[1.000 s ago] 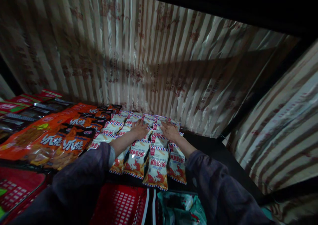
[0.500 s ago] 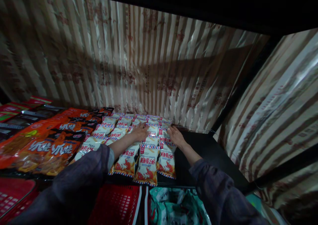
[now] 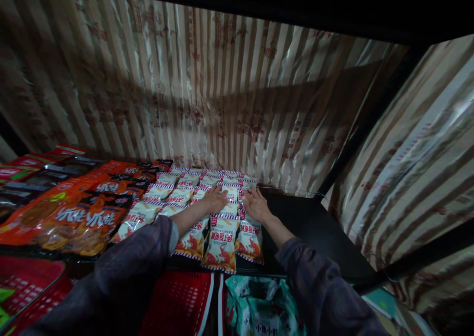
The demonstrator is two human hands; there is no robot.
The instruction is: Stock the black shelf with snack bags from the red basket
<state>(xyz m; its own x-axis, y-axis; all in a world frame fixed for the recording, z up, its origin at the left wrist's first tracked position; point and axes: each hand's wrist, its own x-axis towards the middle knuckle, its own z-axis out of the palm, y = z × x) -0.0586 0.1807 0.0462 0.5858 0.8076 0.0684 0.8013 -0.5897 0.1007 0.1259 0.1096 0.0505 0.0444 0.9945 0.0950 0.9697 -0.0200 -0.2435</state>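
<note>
The white packets [image 3: 221, 242] lie face-up in overlapping rows on the black shelf [image 3: 309, 227], in front of the striped sheeting [image 3: 222, 79]. The left hand [image 3: 216, 201] rests palm down over the right-hand part of the group; its fingers point away from the person and slightly to the right. The right hand [image 3: 258, 207] rests at the right edge of the group, its fingers extended over the outermost packets. The fingers of both hands are spread and released; none closes around a packet. Packets lie beneath and between the hands, and the front row lies nearer the person than the fingers. The long axis of each packet runs from the front of the shelf towards the back. The orange end with the red print points towards the person. The front packet between the two hands is slightly skewed, near end to the left.
</note>
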